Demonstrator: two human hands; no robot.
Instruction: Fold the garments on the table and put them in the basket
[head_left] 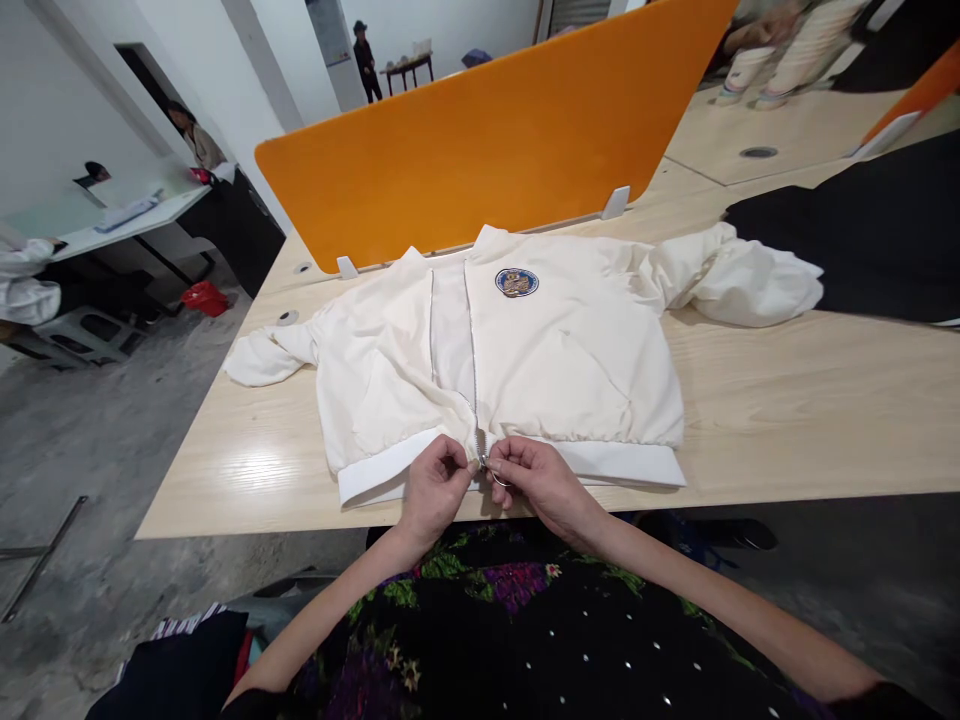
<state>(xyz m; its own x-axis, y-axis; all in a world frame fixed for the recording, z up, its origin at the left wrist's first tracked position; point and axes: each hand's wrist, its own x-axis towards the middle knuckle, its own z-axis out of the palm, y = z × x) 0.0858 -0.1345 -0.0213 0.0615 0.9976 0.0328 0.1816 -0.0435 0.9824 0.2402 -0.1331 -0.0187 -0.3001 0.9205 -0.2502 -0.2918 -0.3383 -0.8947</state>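
Note:
A cream-white jacket [574, 375] lies front side up on the wooden table, its sleeves spread to both sides. A round blue badge [517, 283] is on its chest. The metal zipper [473, 340] is parted above and its two sides meet near the white hem. My left hand [435, 488] is closed in a pinch on the zipper's bottom edge. Right beside it, my right hand [538, 480] pinches the zipper pull, from which a thin ring [500, 481] sticks out. The fingers hide the slider itself.
Behind the jacket stands an orange divider [465, 145] on white clips. Black cloth [862, 230] lies at the right, under the jacket's sleeve end. The table's front edge [247, 532] runs close to my body. Other people are in the background.

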